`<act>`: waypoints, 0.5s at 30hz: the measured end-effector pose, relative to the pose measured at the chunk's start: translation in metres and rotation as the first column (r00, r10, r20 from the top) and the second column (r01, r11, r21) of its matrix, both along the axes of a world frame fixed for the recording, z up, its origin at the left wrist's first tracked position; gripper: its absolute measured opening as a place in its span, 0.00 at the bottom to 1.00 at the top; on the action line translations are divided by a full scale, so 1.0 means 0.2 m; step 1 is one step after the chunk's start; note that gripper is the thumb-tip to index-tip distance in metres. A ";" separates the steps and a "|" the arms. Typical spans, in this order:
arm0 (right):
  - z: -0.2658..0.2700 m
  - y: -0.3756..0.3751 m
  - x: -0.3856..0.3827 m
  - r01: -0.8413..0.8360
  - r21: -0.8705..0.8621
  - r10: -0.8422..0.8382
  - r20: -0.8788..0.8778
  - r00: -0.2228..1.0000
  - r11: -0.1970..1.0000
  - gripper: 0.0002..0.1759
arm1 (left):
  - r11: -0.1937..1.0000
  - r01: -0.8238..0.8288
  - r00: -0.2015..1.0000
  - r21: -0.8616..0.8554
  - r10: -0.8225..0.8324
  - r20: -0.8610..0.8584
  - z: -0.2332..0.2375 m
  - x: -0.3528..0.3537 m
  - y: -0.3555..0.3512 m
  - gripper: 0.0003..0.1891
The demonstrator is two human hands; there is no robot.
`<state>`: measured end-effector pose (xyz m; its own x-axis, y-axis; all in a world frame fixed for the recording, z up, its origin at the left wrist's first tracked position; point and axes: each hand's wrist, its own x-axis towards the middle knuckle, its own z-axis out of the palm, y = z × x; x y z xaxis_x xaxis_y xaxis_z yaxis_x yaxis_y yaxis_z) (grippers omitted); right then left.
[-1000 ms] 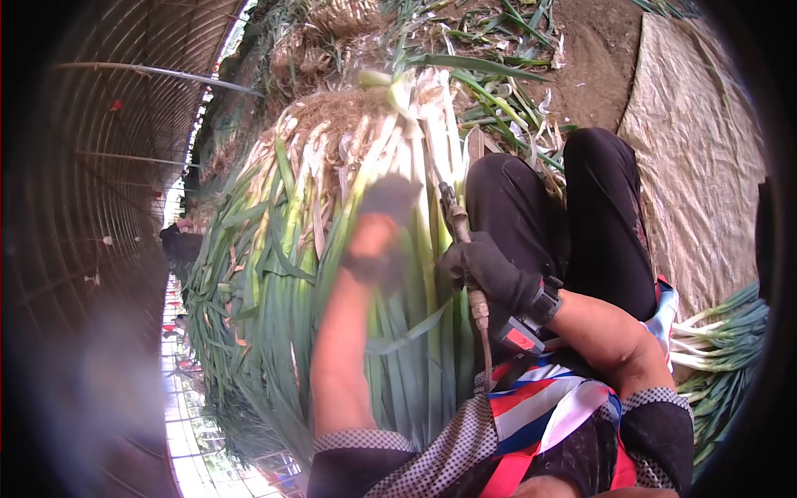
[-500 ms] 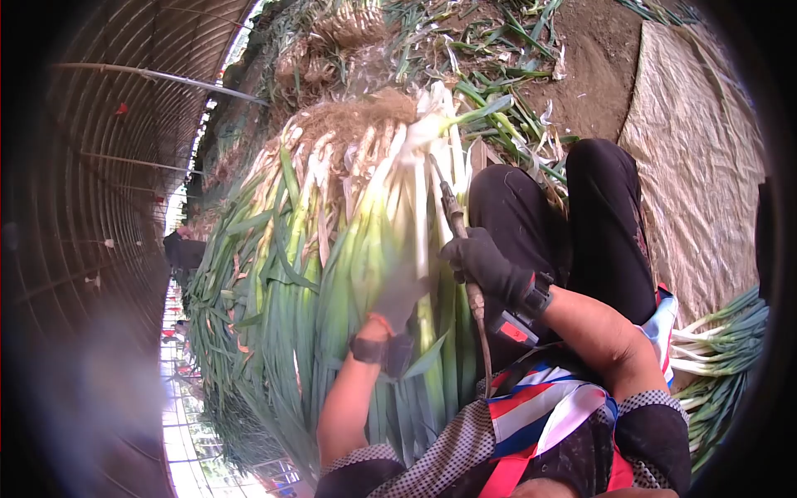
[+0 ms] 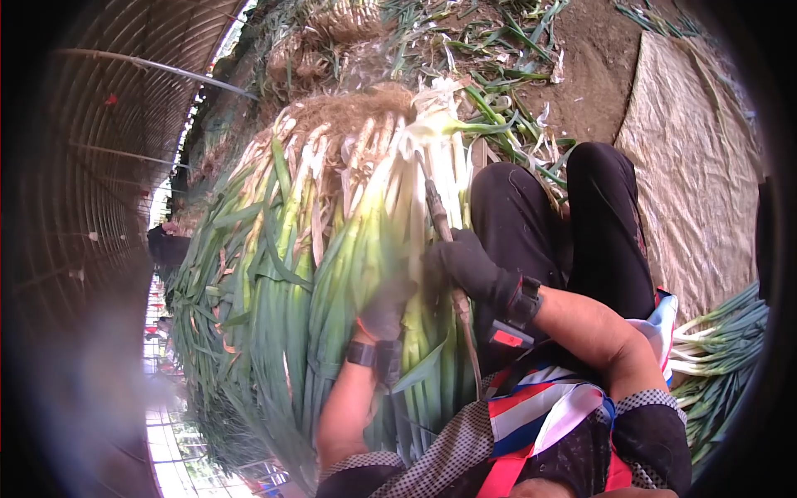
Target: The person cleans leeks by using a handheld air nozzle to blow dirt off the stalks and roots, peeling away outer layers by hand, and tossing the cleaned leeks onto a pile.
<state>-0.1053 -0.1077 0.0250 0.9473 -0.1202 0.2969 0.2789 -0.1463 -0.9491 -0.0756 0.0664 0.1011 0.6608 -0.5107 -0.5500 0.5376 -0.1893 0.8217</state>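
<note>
A thick heap of long green onions (image 3: 286,241) lies in front of me, their white, rooty ends pointing away and green leaves toward me. My right hand (image 3: 469,264), in a dark glove, is closed round a thin rod-like air nozzle (image 3: 437,207) with a hose (image 3: 471,353) running back to my lap. Its tip points at the white stems. To the left of it, my gloved left hand (image 3: 387,309), smeared by motion, is closed on a green onion stalk (image 3: 418,220) over the heap. Its fingertips are blurred.
My bent knees (image 3: 602,191) are right of the heap. A beige sheet (image 3: 689,166) covers the ground at the right, with more green onions (image 3: 722,349) below it. Loose leaves (image 3: 523,37) litter the soil. A curved greenhouse frame (image 3: 100,166) rises at the left.
My left hand has shifted slightly down and left, and the stalk by it has moved a little left. The nozzle in my right hand has swung slightly left. The view has shifted slightly.
</note>
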 end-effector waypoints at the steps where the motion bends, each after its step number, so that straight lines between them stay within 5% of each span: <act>1: 0.00 -0.02 0.03 0.032 -0.115 -0.019 0.107 0.994 0.993 0.06 | 1.000 0.021 0.999 0.005 -0.020 -0.028 0.03 0.00 -0.02 0.13; 2: 0.01 -0.07 0.07 0.023 -0.048 -0.017 0.119 0.993 0.999 0.07 | 0.999 0.041 0.998 0.010 -0.041 -0.055 0.07 -0.01 -0.04 0.12; 4: 0.13 -0.17 0.14 0.007 0.240 0.023 -0.121 0.992 0.971 0.10 | 0.938 0.054 0.952 0.342 -0.151 0.265 0.12 -0.06 -0.13 0.11; 5: 0.20 -0.21 0.18 0.056 0.442 0.116 -0.353 0.928 0.895 0.11 | 0.870 0.011 0.886 0.493 -0.238 0.399 0.14 -0.08 -0.17 0.11; 7: 0.13 -0.25 0.32 0.177 0.578 0.128 -0.447 0.885 0.797 0.13 | 0.792 0.012 0.734 0.610 -0.421 0.533 0.17 -0.04 -0.25 0.12; 8: -0.05 -0.27 0.47 0.160 0.494 -0.028 -0.264 0.964 0.855 0.13 | 0.749 -0.004 0.641 0.662 -0.507 0.577 0.17 -0.02 -0.29 0.13; 9: -0.04 -0.34 0.53 0.196 0.486 -0.083 -0.244 0.966 0.852 0.13 | 0.748 -0.041 0.425 0.663 -0.587 0.689 0.04 0.08 -0.25 0.15; 12: 0.04 -0.53 0.65 0.292 0.534 -0.165 -0.274 0.948 0.793 0.13 | 0.736 -0.034 0.267 0.677 -0.646 0.715 -0.07 0.30 -0.37 0.15; 15: -0.04 -0.48 0.57 0.216 0.368 -0.191 -0.103 0.976 0.905 0.12 | 0.486 -0.261 0.294 0.834 -0.783 0.548 -0.19 0.32 -0.45 0.15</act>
<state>0.0091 -0.2042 0.0174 0.9057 -0.4026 0.1327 0.2189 0.1761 -0.9597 -0.0115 -0.0241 0.0624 0.8330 -0.5524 -0.0301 -0.5485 -0.8317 0.0859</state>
